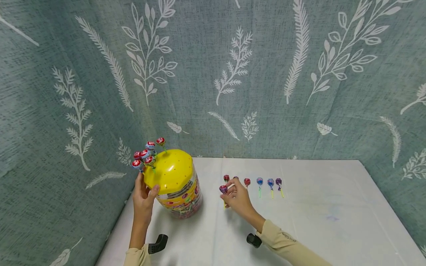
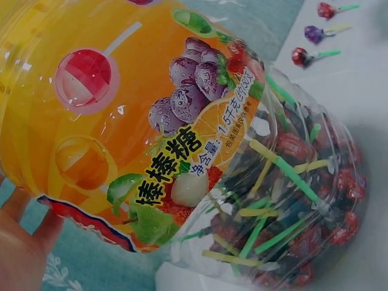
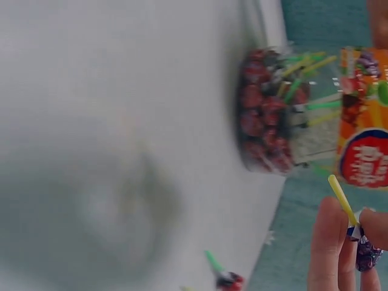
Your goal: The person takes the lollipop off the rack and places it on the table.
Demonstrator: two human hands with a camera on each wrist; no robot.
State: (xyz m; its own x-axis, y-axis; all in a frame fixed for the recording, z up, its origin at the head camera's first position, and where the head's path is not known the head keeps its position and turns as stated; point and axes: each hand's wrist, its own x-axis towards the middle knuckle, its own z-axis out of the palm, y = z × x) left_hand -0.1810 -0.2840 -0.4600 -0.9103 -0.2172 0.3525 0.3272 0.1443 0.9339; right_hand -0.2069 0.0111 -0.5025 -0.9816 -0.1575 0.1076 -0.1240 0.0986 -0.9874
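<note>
A clear plastic jar (image 1: 181, 201) of lollipops with an orange label (image 2: 136, 79) stands at the left of the table. Several wrapped lollipops (image 1: 145, 153) stick up from the left part of its yellow lid (image 1: 174, 168), which has small holes. My left hand (image 1: 144, 197) grips the lid's near left edge, thumb in front. To the right of the jar, my right hand (image 1: 241, 201) pinches a purple-wrapped lollipop (image 1: 223, 189) just below its head. Its yellow stick (image 3: 342, 199) shows in the right wrist view.
A row of lollipops lies on the white table (image 1: 319, 210) behind and right of my right hand, among them a red one (image 1: 247, 181), a blue one (image 1: 260, 181) and a purple one (image 1: 279, 181). A patterned green cloth (image 1: 266, 92) hangs behind and at the left.
</note>
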